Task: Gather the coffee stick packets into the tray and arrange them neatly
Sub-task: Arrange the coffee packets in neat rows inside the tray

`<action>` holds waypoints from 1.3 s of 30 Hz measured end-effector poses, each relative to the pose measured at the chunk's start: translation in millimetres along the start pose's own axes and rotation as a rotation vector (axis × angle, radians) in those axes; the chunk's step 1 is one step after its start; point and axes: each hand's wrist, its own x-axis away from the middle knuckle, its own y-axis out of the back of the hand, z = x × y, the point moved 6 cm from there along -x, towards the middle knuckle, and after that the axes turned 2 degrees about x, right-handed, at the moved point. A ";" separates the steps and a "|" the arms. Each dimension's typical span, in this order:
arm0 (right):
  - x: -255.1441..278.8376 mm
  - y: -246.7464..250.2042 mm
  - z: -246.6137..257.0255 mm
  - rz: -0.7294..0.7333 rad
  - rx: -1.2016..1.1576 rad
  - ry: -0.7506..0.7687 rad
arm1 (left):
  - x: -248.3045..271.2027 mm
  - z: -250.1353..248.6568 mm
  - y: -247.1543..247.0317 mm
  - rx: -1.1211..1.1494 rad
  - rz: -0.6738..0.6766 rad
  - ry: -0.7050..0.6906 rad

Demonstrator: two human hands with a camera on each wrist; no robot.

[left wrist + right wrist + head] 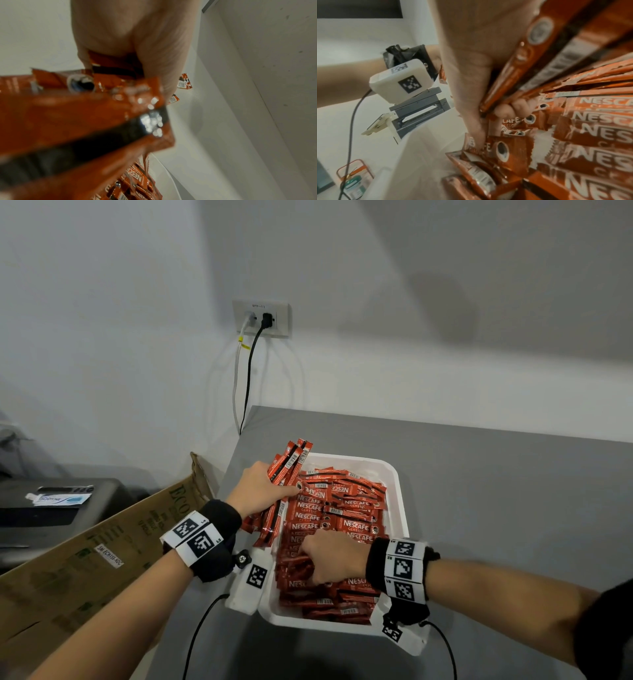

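A white tray on the grey counter is heaped with red coffee stick packets. My left hand grips a bundle of packets standing on end along the tray's left rim; in the left wrist view that bundle fills the frame, blurred. My right hand reaches into the pile near the tray's front left with curled fingers around a few packets. Its fingertips are pressed among the packets.
The grey counter extends right and behind the tray. An open cardboard box stands left of the counter. A wall socket with two cords is behind. A dark printer sits at far left. Wrist-camera cables trail off the counter's front.
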 end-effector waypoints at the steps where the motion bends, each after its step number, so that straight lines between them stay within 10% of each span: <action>1: 0.1 -1.0 1.3 -0.004 0.009 -0.002 | 0.3 0.2 -0.2 0.003 0.002 0.002; 20: 17.2 -6.8 32.1 -0.017 0.241 0.149 | 1.3 -0.7 2.3 -0.005 -0.018 0.002; 39: 4.7 9.7 -3.4 0.180 -0.347 -0.035 | 2.3 -3.6 1.7 -0.031 -0.018 0.005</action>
